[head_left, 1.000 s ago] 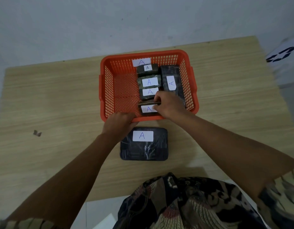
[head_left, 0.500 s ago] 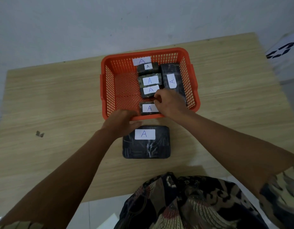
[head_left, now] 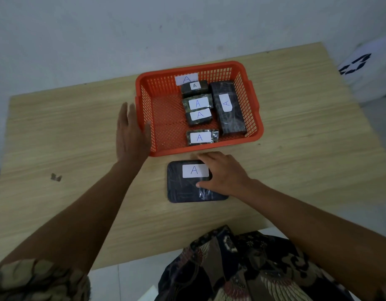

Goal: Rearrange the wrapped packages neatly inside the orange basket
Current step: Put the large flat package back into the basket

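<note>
The orange basket (head_left: 209, 149) stands mid-table with an "A" label on its back wall. Inside, several small wrapped packages lie in a column: the farthest (head_left: 194, 89), two in the middle (head_left: 197, 103) (head_left: 199, 116), and the nearest (head_left: 201, 137) set slightly apart. A long dark package (head_left: 229, 114) lies along the right wall. A large flat dark package (head_left: 181, 190) rests on the table in front of the basket. My right hand (head_left: 222, 172) is on its right part, fingers over the far edge, thumb on top. My left hand (head_left: 131, 135) is flat and open at the basket's left front corner, thumb against the wall.
The basket's left half is bare mesh. A small dark mark (head_left: 56, 177) sits on the wooden table (head_left: 307, 137) at the left. A white object with black marks (head_left: 357, 64) stands off the table's far right corner. My patterned clothing fills the bottom edge.
My right hand left the nearest small package in the basket and came back onto the large flat package. My left hand slid from the front rim to the left front corner and opened.
</note>
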### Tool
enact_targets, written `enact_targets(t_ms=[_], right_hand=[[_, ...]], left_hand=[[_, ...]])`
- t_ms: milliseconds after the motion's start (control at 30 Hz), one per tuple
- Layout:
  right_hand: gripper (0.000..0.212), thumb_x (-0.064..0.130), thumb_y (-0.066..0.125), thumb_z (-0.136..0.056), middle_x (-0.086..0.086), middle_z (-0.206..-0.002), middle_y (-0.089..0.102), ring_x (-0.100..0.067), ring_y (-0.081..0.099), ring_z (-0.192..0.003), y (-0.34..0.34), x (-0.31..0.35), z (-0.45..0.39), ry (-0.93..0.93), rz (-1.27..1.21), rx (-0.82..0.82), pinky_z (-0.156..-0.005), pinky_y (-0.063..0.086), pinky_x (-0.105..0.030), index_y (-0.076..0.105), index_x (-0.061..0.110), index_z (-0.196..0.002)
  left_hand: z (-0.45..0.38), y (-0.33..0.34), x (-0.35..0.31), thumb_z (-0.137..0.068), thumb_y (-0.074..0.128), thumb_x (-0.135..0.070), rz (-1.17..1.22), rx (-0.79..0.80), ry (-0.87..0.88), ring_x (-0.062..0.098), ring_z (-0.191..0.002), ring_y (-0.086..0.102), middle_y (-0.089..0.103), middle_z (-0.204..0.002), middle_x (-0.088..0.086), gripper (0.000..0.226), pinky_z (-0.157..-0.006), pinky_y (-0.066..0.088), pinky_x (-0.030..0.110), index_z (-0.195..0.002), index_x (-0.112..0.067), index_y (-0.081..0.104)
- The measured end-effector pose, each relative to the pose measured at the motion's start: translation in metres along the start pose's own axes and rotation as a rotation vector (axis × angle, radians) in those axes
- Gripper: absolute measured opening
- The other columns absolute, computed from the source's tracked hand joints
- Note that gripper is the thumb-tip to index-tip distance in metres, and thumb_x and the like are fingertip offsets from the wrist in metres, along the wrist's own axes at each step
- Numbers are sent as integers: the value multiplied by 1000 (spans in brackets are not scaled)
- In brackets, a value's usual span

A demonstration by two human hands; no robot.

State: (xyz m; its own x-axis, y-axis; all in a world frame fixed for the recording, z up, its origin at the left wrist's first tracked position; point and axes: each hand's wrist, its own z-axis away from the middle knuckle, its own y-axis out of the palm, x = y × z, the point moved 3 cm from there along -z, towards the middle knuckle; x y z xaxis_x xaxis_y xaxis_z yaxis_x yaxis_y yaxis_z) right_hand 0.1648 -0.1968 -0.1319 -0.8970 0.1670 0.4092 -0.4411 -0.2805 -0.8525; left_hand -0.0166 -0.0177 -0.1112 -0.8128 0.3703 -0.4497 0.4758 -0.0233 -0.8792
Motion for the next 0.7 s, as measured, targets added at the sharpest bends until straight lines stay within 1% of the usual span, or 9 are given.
enact_targets(t_ms=[33,100,167,200,300,367,467,600,700], right_hand=[[95,59,74,-72,0,-152,45,-22,39,-136,3,-3,-1,33,28,37,-106,34,-44,34,25,-151],[99,63,75,-69,0,-153,44,-23,38,-137,8,-9,-3,110,20,78,-106,34,-46,32,29,-151],[98,64,78,-64,0,-147,49,-23,43,-132,10,-13,-4,183,-39,104,-103,36,-46,37,30,-146],[96,64,80,-61,0,-140,53,-23,47,-126,11,-14,-5,212,-61,109,-99,38,-45,40,29,-140],[89,64,84,-52,2,-116,61,-21,57,-101,12,-14,-4,268,-112,136,-82,44,-39,38,29,-120],[90,66,85,-49,5,-104,61,-19,60,-89,11,-13,0,270,-146,160,-72,49,-37,34,31,-114],[86,72,82,-44,15,-91,56,-12,60,-78,-1,-12,8,207,-201,139,-61,48,-31,33,37,-105],[81,71,86,-42,16,-100,61,-6,64,-86,-30,-13,9,190,-435,127,-72,58,-35,44,40,-104],[65,65,86,-53,10,-110,66,-11,68,-95,-52,-16,1,181,-591,101,-82,60,-40,55,38,-104]], left_hand=[[0,3,3,-97,45,-33,68,32,-68,34,-139,26,25,-152,22,64,-110,31,49,-147,-3,19],[1,6,7,-97,46,-31,146,65,-152,37,-130,40,40,-144,23,64,-103,38,47,-146,-1,18],[2,10,9,-97,45,-30,168,66,-190,39,-111,56,59,-123,21,50,-89,45,43,-137,-1,37],[2,12,10,-97,44,-30,176,80,-208,39,-103,59,64,-114,21,41,-83,46,42,-126,-2,49],[-1,16,14,-96,45,-34,212,169,-286,39,-92,61,66,-101,23,40,-78,49,41,-100,2,61],[-2,17,14,-95,46,-34,232,185,-314,38,-89,62,67,-97,23,40,-76,49,39,-95,2,62],[-1,17,12,-95,47,-34,257,180,-323,37,-88,62,67,-96,22,39,-76,50,39,-95,2,63],[-1,17,11,-95,44,-32,274,190,-332,36,-84,63,67,-94,22,39,-76,53,45,-96,3,62],[0,16,9,-95,43,-30,278,181,-334,34,-79,63,67,-92,21,36,-72,54,45,-95,2,61]])
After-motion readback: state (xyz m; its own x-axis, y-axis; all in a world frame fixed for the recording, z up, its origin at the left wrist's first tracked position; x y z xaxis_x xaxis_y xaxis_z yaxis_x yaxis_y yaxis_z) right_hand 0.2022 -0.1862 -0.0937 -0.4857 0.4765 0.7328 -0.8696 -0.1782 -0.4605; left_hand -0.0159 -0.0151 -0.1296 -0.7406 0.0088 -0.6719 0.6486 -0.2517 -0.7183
